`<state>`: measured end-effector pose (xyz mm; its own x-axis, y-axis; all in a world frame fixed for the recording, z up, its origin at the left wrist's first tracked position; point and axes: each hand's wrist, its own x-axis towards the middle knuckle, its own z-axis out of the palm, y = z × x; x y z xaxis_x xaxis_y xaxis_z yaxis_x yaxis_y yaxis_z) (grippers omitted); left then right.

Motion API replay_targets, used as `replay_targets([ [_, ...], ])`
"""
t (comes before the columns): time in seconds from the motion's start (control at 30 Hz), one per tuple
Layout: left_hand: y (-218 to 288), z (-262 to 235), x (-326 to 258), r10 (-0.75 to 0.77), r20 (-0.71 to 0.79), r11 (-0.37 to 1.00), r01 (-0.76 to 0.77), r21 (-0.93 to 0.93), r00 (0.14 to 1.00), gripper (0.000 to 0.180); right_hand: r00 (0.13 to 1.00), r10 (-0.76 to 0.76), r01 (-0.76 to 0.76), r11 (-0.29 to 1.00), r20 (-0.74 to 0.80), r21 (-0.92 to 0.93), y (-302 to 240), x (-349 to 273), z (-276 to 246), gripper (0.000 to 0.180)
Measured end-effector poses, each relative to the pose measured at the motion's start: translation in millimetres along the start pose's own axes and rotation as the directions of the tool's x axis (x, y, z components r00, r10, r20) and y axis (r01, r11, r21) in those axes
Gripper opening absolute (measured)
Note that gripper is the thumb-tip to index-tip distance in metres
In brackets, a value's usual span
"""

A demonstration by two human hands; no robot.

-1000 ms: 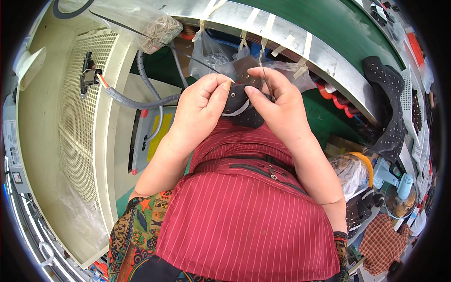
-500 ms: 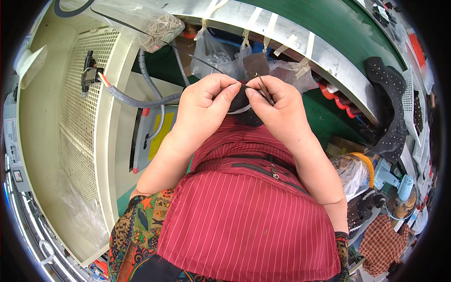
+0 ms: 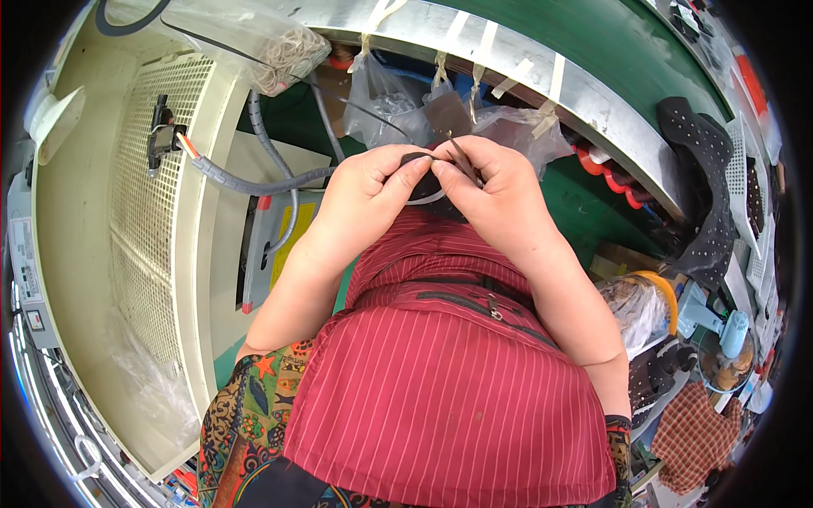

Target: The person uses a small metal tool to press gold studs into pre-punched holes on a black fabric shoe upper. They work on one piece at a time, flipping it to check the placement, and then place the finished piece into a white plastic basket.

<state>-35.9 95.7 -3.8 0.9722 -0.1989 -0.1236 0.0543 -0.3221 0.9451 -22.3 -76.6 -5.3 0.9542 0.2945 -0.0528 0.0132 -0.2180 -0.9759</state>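
Note:
In front of the apron, my left hand (image 3: 368, 190) is closed, thumb and forefinger pinching a thin black strip (image 3: 415, 157). My right hand (image 3: 495, 182) meets it fingertip to fingertip, also closed in a pinch on the strip. A slim dark pointed tool (image 3: 458, 156) lies across my right fingers, held in that hand; its exact kind is hard to make out. From the upper left a black cord (image 3: 366, 110) runs down toward my left hand; whether it joins the strip is hidden. Behind the fingers sits a dark item with a white edge (image 3: 428, 199), mostly covered.
A metal-edged green worktop (image 3: 584, 51) spans the far side, with clear plastic bags (image 3: 381, 97) taped below. To the left stands a cream housing with a perforated panel (image 3: 148, 229) and grey hoses (image 3: 254, 180). Black studded material (image 3: 703, 195) hangs at right, near a blue fan (image 3: 720, 330).
Both hands have shifted slightly to the left. More of the black strip shows, bent over my left fingertips, and the dark tool has moved left with my right hand.

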Motion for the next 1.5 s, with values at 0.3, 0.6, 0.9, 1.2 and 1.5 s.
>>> replay_targets([
  [0.3,3,-24,-9,0.076,-0.141,0.968,-0.107,-0.226,0.987,0.023,0.97,-0.24,0.224,0.939,-0.028,-0.262,-1,2,-20,0.015],
  [0.6,-1,-31,-12,0.028,-0.08,0.813,-0.069,-0.578,0.996,0.015,0.985,-0.142,0.138,0.99,-0.096,-0.04,-5,4,-19,0.016],
  [0.9,0,-30,-12,0.006,-0.029,0.711,-0.025,-0.703,1.0,0.014,0.984,-0.11,0.108,0.994,-0.14,-0.02,-4,7,-17,0.022],
  [1.2,-1,-28,-13,-0.065,-0.037,0.696,0.019,-0.717,0.997,0.019,0.991,-0.056,0.051,0.998,-0.122,-0.046,-7,6,-17,0.02],
  [1.5,-6,-30,-11,-0.02,0.002,0.663,0.015,-0.749,1.0,0.014,0.989,-0.079,0.065,0.991,-0.122,-0.113,-11,1,-19,0.017],
])
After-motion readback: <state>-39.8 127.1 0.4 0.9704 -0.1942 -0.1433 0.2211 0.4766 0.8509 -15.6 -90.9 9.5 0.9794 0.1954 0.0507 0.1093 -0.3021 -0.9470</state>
